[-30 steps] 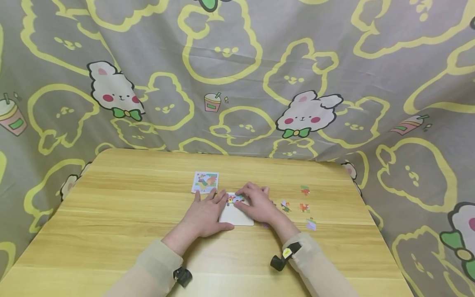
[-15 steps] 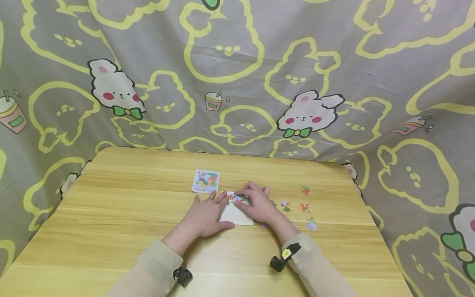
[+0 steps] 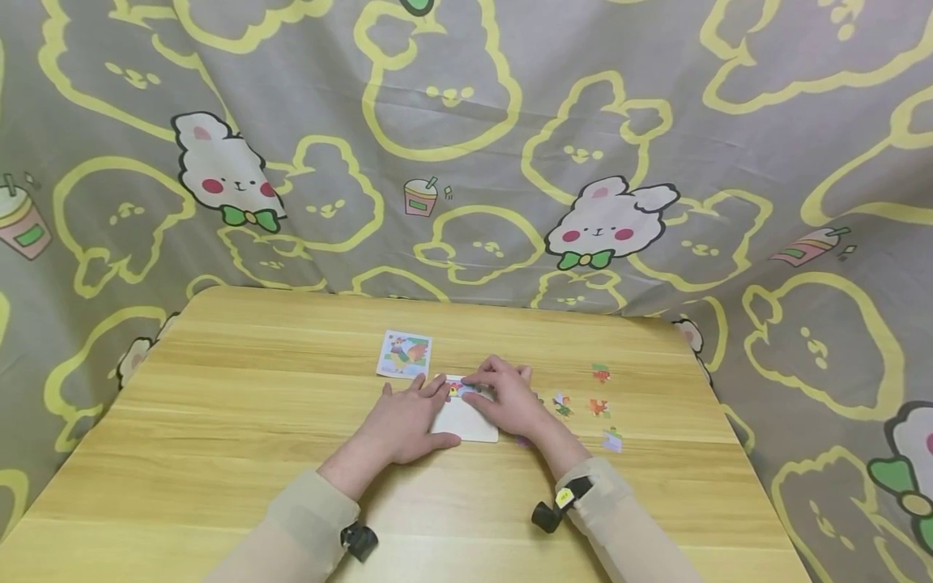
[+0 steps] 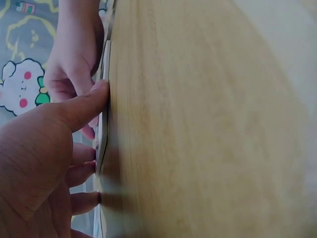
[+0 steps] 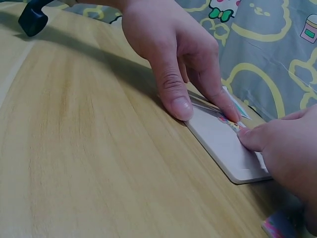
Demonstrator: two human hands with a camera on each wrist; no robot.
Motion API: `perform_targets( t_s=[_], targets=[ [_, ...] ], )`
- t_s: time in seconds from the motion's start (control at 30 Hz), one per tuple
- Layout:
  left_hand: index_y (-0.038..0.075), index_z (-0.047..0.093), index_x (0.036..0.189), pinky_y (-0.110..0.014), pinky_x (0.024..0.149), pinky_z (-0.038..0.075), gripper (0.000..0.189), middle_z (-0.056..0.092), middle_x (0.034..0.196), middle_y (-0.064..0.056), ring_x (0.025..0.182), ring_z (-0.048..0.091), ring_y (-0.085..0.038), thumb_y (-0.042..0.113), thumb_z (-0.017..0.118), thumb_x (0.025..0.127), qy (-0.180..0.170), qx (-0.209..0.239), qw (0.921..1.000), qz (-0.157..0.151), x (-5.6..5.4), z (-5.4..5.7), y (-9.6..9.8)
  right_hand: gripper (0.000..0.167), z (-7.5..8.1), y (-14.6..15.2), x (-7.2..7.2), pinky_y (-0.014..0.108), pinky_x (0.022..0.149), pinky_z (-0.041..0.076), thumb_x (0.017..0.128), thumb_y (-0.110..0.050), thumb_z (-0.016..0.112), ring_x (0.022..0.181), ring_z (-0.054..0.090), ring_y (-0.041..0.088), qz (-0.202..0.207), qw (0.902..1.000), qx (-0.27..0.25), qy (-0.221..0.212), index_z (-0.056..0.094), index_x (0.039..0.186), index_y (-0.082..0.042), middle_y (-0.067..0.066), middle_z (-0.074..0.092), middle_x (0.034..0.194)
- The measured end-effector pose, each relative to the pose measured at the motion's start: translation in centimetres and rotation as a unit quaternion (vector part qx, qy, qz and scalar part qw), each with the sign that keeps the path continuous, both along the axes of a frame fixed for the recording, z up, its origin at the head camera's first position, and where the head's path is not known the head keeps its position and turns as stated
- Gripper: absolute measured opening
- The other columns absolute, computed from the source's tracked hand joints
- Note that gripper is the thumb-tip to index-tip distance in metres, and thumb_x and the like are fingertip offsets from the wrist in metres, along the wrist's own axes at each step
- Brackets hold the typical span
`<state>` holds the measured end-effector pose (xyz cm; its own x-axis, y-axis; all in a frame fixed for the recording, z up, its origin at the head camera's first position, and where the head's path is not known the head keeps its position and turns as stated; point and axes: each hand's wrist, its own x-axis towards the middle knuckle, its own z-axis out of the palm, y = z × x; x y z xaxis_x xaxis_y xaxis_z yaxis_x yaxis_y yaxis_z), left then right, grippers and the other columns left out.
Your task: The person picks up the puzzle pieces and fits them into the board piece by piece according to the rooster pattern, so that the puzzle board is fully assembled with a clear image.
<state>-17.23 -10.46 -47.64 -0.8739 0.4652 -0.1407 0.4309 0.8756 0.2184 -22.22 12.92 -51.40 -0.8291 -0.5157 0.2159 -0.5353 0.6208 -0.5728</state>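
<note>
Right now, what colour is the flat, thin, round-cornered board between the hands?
The board is white where bare, best seen in the right wrist view.

No wording can be read: the small yellow label (image 3: 564, 497) on the black wrist mount (image 3: 581, 487) behind the right hand (image 3: 508, 398) bears marks too tiny to make out

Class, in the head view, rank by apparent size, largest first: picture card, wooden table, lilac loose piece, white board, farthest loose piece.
1. Wooden table
2. White board, partly covered
3. Picture card
4. Lilac loose piece and farthest loose piece: too alike to rank
</note>
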Motion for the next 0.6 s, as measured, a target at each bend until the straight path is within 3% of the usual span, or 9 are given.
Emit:
perform_targets(
  t_s=[0.2,0.47,0.6],
  targets=[
    [0.01,0.048,0.16,-0.079,0.108,0.033,0.093,0.04,0.167,-0.006,0.154,0.034,-0.038,0.073,0.063,0.094,-0.001,-0.004,1.0,0.001,0.06,0.17,0.13,0.029,-0.11,0.07,-0.26,0.045,0.089,0.022,0.1,-0.031,0.077,0.093,0.054,0.011,0.006,1.0,0.004,0.002,0.08,0.124,-0.015,-0.008,0.057,0.107],
    [0.008,0.051,0.158,-0.073,0.116,0.027,0.092,0.043,0.165,-0.008,0.154,0.034,-0.037,0.075,0.057,0.096,0.039,-0.031,0.9984,-0.026,0.17,0.03,0.27,0.03,-0.03,0.31,-0.39,0.045,0.088,0.022,0.102,-0.033,0.075,0.089,0.052,0.01,0.007,0.9999,0.012,-0.008,0.08,0.126,-0.018,-0.008,0.056,0.106],
    [0.007,0.051,0.157,-0.071,0.118,0.025,0.092,0.043,0.165,-0.009,0.154,0.033,-0.037,0.074,0.058,0.096,0.042,-0.033,0.9982,-0.029,0.19,0.14,0.27,0.03,-0.08,0.11,-0.35,0.045,0.089,0.022,0.102,-0.034,0.074,0.091,0.053,0.011,-0.001,0.9999,0.014,0.002,0.08,0.127,-0.019,-0.007,0.055,0.107]
  ],
)
